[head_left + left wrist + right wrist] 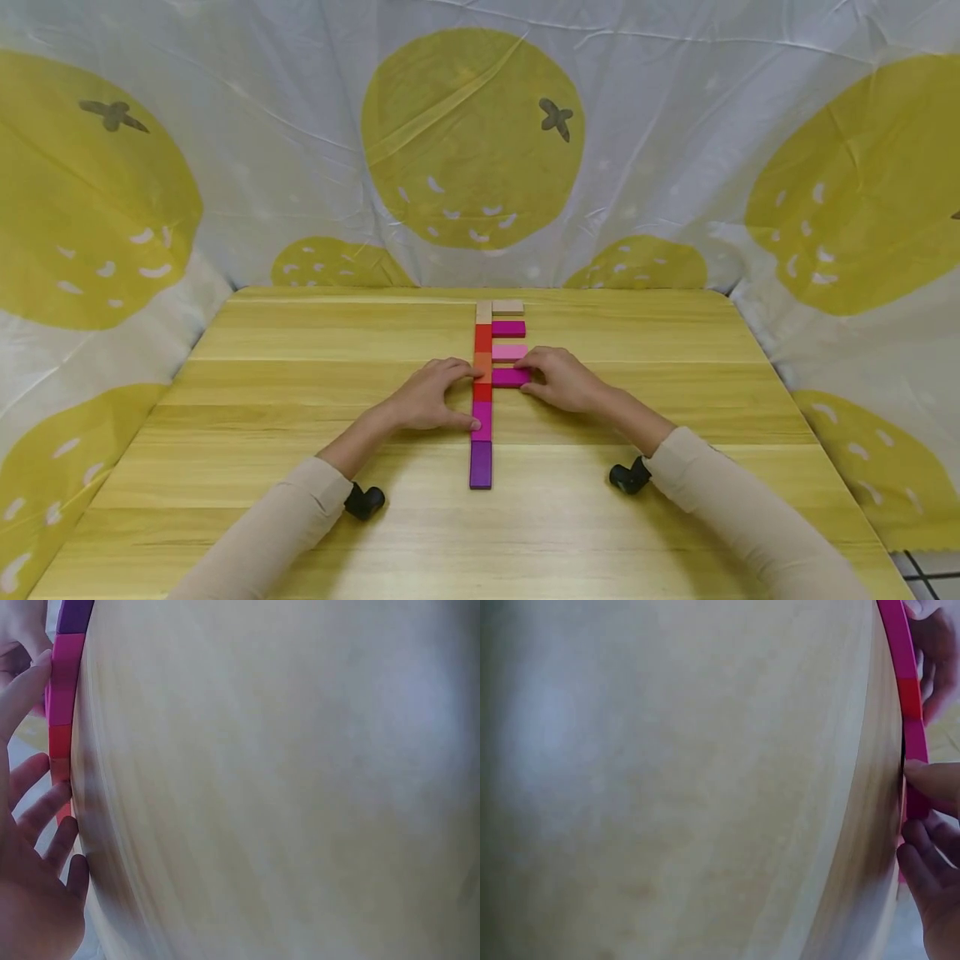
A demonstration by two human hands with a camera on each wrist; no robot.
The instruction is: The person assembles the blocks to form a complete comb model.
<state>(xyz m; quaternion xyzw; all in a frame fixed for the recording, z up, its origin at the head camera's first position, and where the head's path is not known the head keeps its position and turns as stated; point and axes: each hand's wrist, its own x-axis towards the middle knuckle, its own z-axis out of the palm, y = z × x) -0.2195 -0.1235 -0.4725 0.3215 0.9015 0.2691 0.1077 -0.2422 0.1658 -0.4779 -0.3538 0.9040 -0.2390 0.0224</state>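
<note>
A straight column of flat coloured blocks runs away from me on the table, with a purple block (481,468) at its near end. My left hand (422,398) lies along its left side, its thumb on a magenta block (484,417) and fingertips at an orange block (482,360). Between these two is a red block (482,393). My right hand (564,379) pinches the right end of a second magenta block (508,378), which lies crosswise against the column's right side. Just beyond it, a pink block (507,352) sits parallel, right beside my right fingertips.
Farther up the column are another red block (483,337) and a beige block (483,312). A magenta crosspiece (508,329) and a beige crosspiece (507,307) stick out rightward there. The wooden table (285,342) meets a fruit-patterned curtain (300,125) at the back.
</note>
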